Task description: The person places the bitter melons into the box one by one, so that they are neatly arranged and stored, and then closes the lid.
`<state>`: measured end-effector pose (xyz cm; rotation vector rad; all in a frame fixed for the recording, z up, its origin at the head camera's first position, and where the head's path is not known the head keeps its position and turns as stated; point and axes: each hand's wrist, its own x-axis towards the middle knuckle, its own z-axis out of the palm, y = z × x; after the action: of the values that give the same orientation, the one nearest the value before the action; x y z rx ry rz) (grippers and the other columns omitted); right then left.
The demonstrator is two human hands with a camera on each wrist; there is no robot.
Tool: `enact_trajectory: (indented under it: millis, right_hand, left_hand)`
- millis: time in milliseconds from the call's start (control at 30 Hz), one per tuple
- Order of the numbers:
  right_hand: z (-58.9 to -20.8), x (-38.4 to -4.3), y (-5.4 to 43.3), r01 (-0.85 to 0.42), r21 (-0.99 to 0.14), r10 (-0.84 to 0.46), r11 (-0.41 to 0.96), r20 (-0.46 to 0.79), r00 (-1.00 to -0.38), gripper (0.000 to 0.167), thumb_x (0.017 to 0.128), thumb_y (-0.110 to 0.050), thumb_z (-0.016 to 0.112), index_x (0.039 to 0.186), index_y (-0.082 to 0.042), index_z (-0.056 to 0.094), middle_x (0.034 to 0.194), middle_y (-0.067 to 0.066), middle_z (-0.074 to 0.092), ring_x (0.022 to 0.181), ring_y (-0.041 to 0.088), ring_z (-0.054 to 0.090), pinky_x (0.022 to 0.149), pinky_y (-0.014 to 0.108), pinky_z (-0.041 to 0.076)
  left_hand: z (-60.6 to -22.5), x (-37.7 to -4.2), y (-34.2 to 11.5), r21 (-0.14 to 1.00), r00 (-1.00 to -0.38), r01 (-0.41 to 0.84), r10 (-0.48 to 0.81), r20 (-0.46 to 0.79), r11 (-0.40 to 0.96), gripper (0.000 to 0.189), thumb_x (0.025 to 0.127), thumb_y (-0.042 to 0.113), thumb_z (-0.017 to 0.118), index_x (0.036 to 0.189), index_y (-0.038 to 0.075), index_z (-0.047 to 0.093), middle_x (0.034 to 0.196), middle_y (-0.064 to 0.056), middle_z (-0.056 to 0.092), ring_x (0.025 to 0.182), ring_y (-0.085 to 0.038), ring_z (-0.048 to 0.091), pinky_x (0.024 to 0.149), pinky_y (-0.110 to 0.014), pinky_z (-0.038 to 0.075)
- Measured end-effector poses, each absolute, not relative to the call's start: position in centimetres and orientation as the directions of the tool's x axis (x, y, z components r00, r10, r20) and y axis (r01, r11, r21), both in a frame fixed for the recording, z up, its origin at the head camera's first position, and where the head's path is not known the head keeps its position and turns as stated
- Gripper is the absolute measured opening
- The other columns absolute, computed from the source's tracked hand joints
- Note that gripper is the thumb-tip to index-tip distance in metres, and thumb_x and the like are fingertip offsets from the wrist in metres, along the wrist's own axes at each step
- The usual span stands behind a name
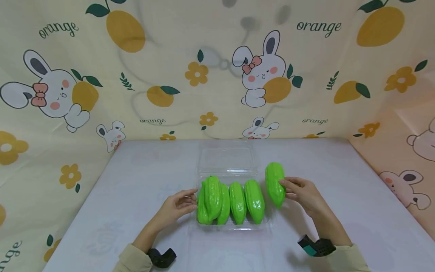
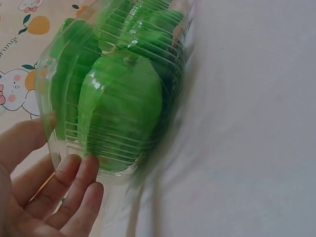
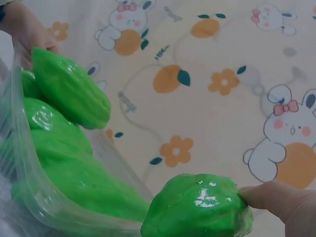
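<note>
My right hand (image 1: 300,192) pinches a glossy, ridged green bitter melon (image 1: 274,183) between thumb and fingers, upright just right of the clear plastic box (image 1: 234,227). In the right wrist view, the fingertip presses on the side of the held bitter melon (image 3: 197,207). My left hand (image 1: 178,206) holds the box by its left side. Up close in the left wrist view, its fingers (image 2: 89,170) lie at the ribbed wall. Several similar bitter melons (image 1: 255,200) fill the box; one (image 1: 213,196) lies on top of others at the left end.
The box's transparent lid (image 1: 227,156) lies folded back behind it on the white table (image 1: 142,162). A cloth backdrop (image 1: 210,45) printed with rabbits and oranges rises behind the table and along its sides. Each wrist wears a black device (image 1: 317,247).
</note>
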<state>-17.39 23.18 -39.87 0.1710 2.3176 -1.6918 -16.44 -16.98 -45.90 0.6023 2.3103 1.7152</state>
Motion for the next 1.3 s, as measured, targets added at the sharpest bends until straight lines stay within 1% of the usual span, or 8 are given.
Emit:
enact_trajectory:
  millis: [100,267,367,533,667,1067,1200,1300]
  right_hand:
    - [-39.7,-17.4,22.6,0.251,-0.911,-0.056,0.328,-0.284,-0.957,0.067,0.098,-0.034,0.056,0.141,0.013,0.035,0.126,0.013,0.056,0.089,-0.002,0.061,0.084,0.018,0.057]
    - [-39.3,-17.3,21.8,0.237,-0.909,-0.083,0.342,-0.28,-0.956,0.063,0.098,-0.031,0.056,0.139,0.013,0.038,0.128,0.016,0.056,0.091,0.002,0.062,0.086,0.02,0.058]
    - [-39.2,-17.2,21.5,0.229,-0.915,-0.101,0.332,-0.276,-0.956,0.062,0.098,-0.03,0.056,0.139,0.013,0.038,0.126,0.015,0.058,0.091,0.002,0.062,0.086,0.021,0.057]
    - [-39.3,-17.1,21.0,0.212,-0.922,-0.12,0.324,-0.262,-0.957,0.06,0.097,-0.028,0.057,0.138,0.013,0.039,0.123,0.013,0.061,0.09,-0.001,0.063,0.087,0.022,0.057]
    - [-39.6,-17.1,20.6,0.209,-0.922,-0.129,0.327,-0.262,-0.956,0.06,0.096,-0.027,0.059,0.137,0.012,0.04,0.121,0.015,0.062,0.09,0.001,0.064,0.086,0.022,0.058]
    - [-39.8,-16.6,19.1,0.226,-0.909,-0.129,0.349,-0.285,-0.95,0.059,0.095,-0.029,0.061,0.136,0.01,0.043,0.122,0.018,0.062,0.095,0.007,0.066,0.087,0.028,0.059]
    - [-39.9,-16.6,18.8,0.216,-0.915,-0.135,0.341,-0.275,-0.952,0.057,0.095,-0.026,0.06,0.136,0.011,0.044,0.121,0.02,0.061,0.095,0.008,0.065,0.087,0.027,0.059]
    - [-39.9,-16.6,18.5,0.212,-0.914,-0.13,0.346,-0.271,-0.954,0.057,0.095,-0.026,0.061,0.135,0.01,0.044,0.121,0.02,0.061,0.095,0.009,0.065,0.086,0.027,0.059]
  left_hand:
    - [-45.8,-16.5,-17.1,0.944,-0.896,0.205,0.438,0.075,0.259,0.056,0.089,0.015,0.068,0.136,-0.008,0.047,0.118,-0.028,0.058,0.103,-0.003,0.06,0.092,-0.01,0.05]
    - [-45.3,-16.6,-17.3,0.935,-0.896,0.204,0.44,0.059,0.29,0.055,0.089,0.015,0.068,0.134,-0.009,0.048,0.116,-0.028,0.06,0.106,-0.02,0.062,0.093,-0.013,0.052]
    - [-44.9,-16.6,-17.3,0.935,-0.894,0.189,0.446,0.038,0.299,0.055,0.089,0.015,0.069,0.134,-0.01,0.049,0.116,-0.028,0.06,0.106,-0.025,0.062,0.093,-0.016,0.053]
    - [-44.6,-16.6,-17.4,0.937,-0.893,0.169,0.45,0.015,0.304,0.055,0.089,0.014,0.069,0.134,-0.01,0.048,0.115,-0.029,0.059,0.104,-0.019,0.062,0.089,-0.014,0.053]
    - [-44.8,-16.6,-17.4,0.941,-0.894,0.166,0.448,0.018,0.294,0.055,0.088,0.013,0.07,0.133,-0.011,0.049,0.115,-0.03,0.059,0.101,-0.013,0.062,0.087,-0.011,0.052]
    - [-45.2,-16.5,-17.0,0.947,-0.901,0.157,0.434,0.02,0.28,0.054,0.089,0.012,0.069,0.134,-0.009,0.048,0.116,-0.029,0.058,0.1,-0.005,0.06,0.089,-0.011,0.052]
    - [-45.3,-16.6,-16.9,0.951,-0.904,0.133,0.427,0.002,0.278,0.054,0.089,0.013,0.069,0.135,-0.007,0.049,0.117,-0.028,0.058,0.1,-0.004,0.06,0.089,-0.011,0.051]
    - [-45.4,-16.6,-16.9,0.952,-0.903,0.149,0.43,0.02,0.268,0.055,0.088,0.014,0.07,0.135,-0.007,0.05,0.116,-0.027,0.059,0.1,-0.003,0.06,0.089,-0.011,0.052]
